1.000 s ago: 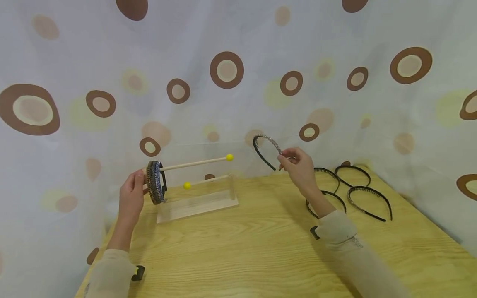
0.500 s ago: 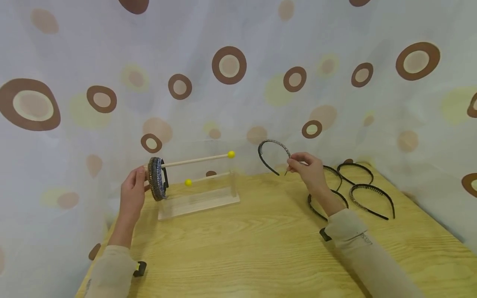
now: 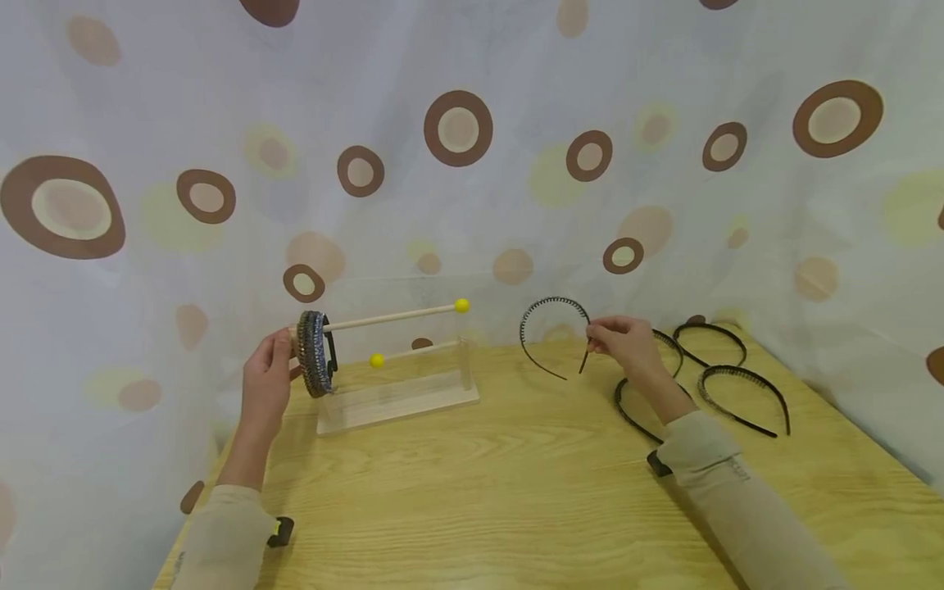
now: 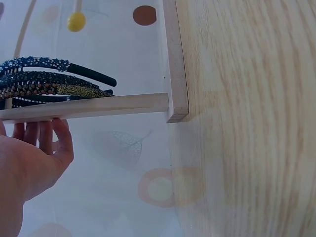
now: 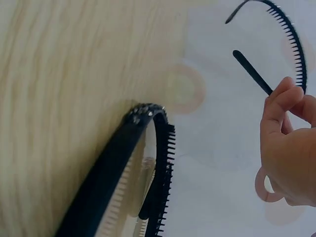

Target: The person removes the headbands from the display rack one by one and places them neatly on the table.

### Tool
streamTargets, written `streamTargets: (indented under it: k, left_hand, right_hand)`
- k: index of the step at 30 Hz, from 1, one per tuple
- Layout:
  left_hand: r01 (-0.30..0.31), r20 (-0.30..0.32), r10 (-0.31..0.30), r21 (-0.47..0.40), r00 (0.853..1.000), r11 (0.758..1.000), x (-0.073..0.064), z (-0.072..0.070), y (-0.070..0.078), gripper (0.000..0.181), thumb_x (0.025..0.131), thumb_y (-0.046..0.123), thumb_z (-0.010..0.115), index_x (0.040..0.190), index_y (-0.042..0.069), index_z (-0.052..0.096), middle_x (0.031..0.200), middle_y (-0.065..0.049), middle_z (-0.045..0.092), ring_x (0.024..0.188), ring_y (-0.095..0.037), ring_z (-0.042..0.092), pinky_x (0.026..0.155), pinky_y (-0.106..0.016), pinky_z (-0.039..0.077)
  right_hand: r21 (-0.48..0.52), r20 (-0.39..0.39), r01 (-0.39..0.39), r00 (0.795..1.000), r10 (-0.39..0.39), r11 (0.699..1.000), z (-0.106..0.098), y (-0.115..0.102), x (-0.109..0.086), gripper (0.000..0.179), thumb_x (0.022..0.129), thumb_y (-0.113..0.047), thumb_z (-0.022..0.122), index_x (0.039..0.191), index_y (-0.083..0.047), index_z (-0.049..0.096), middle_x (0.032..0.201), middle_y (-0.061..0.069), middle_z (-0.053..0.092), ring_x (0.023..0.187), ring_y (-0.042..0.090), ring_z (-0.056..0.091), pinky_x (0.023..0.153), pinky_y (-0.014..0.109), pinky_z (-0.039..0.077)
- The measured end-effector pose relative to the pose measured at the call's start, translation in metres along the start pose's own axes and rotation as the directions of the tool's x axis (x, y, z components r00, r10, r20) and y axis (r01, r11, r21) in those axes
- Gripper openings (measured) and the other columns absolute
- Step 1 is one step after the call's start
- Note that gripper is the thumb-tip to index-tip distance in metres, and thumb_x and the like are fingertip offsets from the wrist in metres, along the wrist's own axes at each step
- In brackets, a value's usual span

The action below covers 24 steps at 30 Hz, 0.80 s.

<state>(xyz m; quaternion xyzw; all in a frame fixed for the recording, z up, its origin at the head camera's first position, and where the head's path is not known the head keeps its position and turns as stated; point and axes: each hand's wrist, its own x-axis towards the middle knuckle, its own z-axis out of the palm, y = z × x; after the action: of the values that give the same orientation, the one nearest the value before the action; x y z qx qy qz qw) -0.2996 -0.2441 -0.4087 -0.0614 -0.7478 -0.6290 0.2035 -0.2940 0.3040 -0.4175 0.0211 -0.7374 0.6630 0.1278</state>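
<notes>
My left hand (image 3: 267, 381) holds the upright board (image 4: 133, 103) of a wooden stand (image 3: 435, 401) at its left end, fingers against the board in the left wrist view. Several glittery headbands (image 3: 313, 352) hang bunched on the stand's rod (image 3: 391, 317), close against the board. That rod ends in a yellow ball (image 3: 461, 306). Right of the stand, my right hand (image 3: 627, 348) pinches a black toothed headband (image 5: 298, 54) near one end. It is raised with its arch upward and both tips free.
Several more black headbands (image 3: 745, 373) lie on the wooden table (image 3: 501, 500) at the right, partly behind my right forearm. A second rod with a yellow ball (image 3: 377, 360) points left on the stand. A dotted curtain (image 3: 501, 213) hangs behind.
My right hand has moved right and slightly down with the headband, which has turned so its toothed inner side shows. My left hand keeps its hold on the stand.
</notes>
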Motion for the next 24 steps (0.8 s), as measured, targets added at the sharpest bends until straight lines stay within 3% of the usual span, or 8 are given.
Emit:
streamTargets:
  k: [9,14,19,24]
  left_hand:
    - [0.004,-0.003,-0.004,0.004,1.000,1.000,-0.001,0.000,-0.001,0.066,0.104,0.058,0.043,0.141,0.005,0.056,0.122,-0.008,0.058,0.117,-0.018,0.054,0.086,-0.022,0.054]
    - [0.000,-0.003,0.000,0.000,1.000,1.000,-0.001,0.000,-0.001,0.065,0.105,0.057,0.042,0.140,0.005,0.056,0.120,-0.010,0.058,0.116,-0.018,0.054,0.086,-0.022,0.054]
    - [-0.008,0.007,0.008,0.006,1.000,1.000,-0.001,0.000,0.001,0.065,0.105,0.057,0.042,0.141,0.005,0.055,0.120,-0.010,0.058,0.116,-0.018,0.053,0.088,-0.023,0.054]
    - [0.012,0.015,-0.012,0.004,1.000,1.000,-0.001,0.000,0.001,0.065,0.105,0.056,0.041,0.143,0.005,0.054,0.122,-0.009,0.057,0.117,-0.018,0.053,0.089,-0.024,0.054]
  right_hand:
    - [-0.027,-0.109,-0.111,0.988,0.107,0.993,-0.014,0.016,0.002,0.035,0.099,-0.011,0.070,0.124,0.012,0.062,0.096,0.010,0.070,0.083,0.020,0.072,0.082,0.031,0.060]
    - [-0.062,-0.145,-0.147,0.980,0.137,0.987,-0.022,0.016,0.003,0.040,0.099,-0.007,0.068,0.130,0.016,0.058,0.107,0.017,0.066,0.081,0.016,0.073,0.082,0.030,0.060]
    - [-0.250,-0.147,-0.145,0.983,0.111,0.957,-0.031,0.017,0.005,0.035,0.099,-0.008,0.068,0.124,0.015,0.063,0.113,0.023,0.065,0.079,0.017,0.074,0.075,0.028,0.060]
    - [-0.407,-0.105,-0.151,0.987,0.119,0.901,-0.039,0.022,0.007,0.030,0.098,-0.010,0.069,0.117,0.013,0.067,0.089,0.012,0.073,0.081,0.026,0.073,0.071,0.033,0.061]
